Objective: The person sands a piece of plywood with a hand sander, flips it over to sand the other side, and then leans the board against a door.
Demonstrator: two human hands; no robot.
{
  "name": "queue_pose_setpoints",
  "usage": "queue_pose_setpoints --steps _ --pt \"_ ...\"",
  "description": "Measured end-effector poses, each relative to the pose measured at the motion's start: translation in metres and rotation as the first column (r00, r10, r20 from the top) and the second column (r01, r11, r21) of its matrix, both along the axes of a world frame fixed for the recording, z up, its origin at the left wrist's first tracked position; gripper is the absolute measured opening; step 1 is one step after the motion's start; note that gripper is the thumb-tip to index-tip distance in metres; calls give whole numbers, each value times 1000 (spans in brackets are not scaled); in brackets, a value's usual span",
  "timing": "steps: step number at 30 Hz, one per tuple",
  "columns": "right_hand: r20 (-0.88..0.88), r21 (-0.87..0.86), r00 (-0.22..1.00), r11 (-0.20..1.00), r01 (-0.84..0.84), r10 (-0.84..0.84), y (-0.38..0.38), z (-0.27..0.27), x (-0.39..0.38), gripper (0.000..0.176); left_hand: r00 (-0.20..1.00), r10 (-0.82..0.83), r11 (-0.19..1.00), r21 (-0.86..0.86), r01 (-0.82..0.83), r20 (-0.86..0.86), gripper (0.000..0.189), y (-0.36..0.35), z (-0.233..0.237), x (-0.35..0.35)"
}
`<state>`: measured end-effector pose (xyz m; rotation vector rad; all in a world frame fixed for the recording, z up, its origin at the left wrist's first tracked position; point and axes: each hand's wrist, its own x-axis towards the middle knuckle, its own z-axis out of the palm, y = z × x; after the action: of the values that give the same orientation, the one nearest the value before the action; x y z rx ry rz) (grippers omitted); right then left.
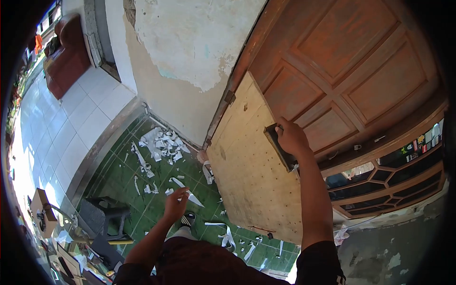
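Note:
My right hand (290, 137) is closed around the upper end of a dark, flat, rectangular piece with a brownish rim (281, 151), whose exact kind I cannot make out. That piece lies against the right side of a large plywood board (256, 175), dotted with small holes or marks. The board leans in front of a brown panelled wooden door (342, 47). Lower and to the left, my left hand (176, 204) hangs over the green tiled floor, its fingers curled in, and no object shows in them. Behind it on the tiles lies a white strip (192, 197).
A heap of torn white scraps (164, 142) lies by the peeling wall (180, 52), with more strips around my feet. A grey stool (104, 213) stands at left beside cluttered boxes (42, 209). A raised white-tiled ledge (78, 118) carries a reddish-brown armchair (69, 61).

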<state>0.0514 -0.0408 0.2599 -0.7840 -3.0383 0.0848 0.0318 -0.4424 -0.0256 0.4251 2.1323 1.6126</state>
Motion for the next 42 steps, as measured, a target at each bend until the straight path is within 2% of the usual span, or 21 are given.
queue_pose_setpoints --steps 1,4,5,7,9,10,13,16,17,20,23,25,27,30,32,34,36,39,40,41,42 --pt "-26 8 1000 1000 -12 13 -12 -3 36 23 989 -109 994 0 110 -99 29 17 -11 -2" --pt "-94 73 995 997 38 -31 -57 -10 148 17 919 -323 940 39 340 -228 31 84 39 -7" --pt "9 64 995 993 103 -104 -73 -8 182 17 883 -374 918 25 397 -283 31 108 53 -11" --pt "142 77 969 978 193 -202 -101 -10 248 17 791 -392 872 84 482 -470 32 152 90 -22" --pt "124 81 941 949 305 -314 -126 -7 297 16 654 -398 848 13 529 -644 36 193 127 -35" --pt "82 65 916 920 387 -392 -135 -2 313 16 574 -444 823 -59 565 -688 42 212 144 -42" --pt "-235 88 819 828 554 -523 -139 -19 349 17 326 -524 763 -263 591 -787 55 269 177 -54" --pt "-623 69 624 762 644 -472 -139 -64 331 25 127 -586 713 -435 549 -800 65 314 181 -58" --pt "-654 72 613 770 634 -443 -138 -84 319 26 73 -608 698 -488 524 -791 68 325 178 -57" --pt "-693 148 639 802 579 -333 -129 -125 270 24 114 -665 667 -519 535 -738 73 340 178 -55" --pt "-713 188 590 706 682 -380 -96 -141 267 24 97 -722 620 -579 529 -685 76 342 188 -55" --pt "-795 228 497 588 776 -347 -61 -140 299 24 114 -744 600 -582 549 -659 77 349 193 -55" --pt "-864 136 355 514 847 -357 -36 -138 324 25 115 -767 580 -603 548 -632 79 358 196 -54" --pt "-966 -71 34 385 920 -258 -6 -134 295 29 95 -788 563 -647 514 -609 82 375 198 -51" --pt "-965 -126 0 462 878 -262 18 -163 251 31 72 -787 562 -665 492 -612 82 383 197 -51" --pt "-891 -45 281 687 726 -355 11 -168 190 29 68 -790 564 -678 471 -609 81 390 204 -53" --pt "-883 -137 267 755 642 -387 16 -179 157 29 75 -801 553 -689 469 -593 80 393 204 -50" --pt "-905 -110 269 791 602 -331 32 -187 186 28 104 -827 532 -709 463 -552 81 398 213 -51" --pt "-931 -166 141 735 658 -337 45 -194 208 28 98 -821 539 -704 462 -563 81 403 211 -52" --pt "-921 -244 8 594 767 -389 55 -190 236 28 101 -812 550 -695 463 -575 81 407 207 -53" --pt "-929 -320 -142 547 773 -342 68 -190 267 28 112 -806 560 -686 465 -581 82 411 203 -53"
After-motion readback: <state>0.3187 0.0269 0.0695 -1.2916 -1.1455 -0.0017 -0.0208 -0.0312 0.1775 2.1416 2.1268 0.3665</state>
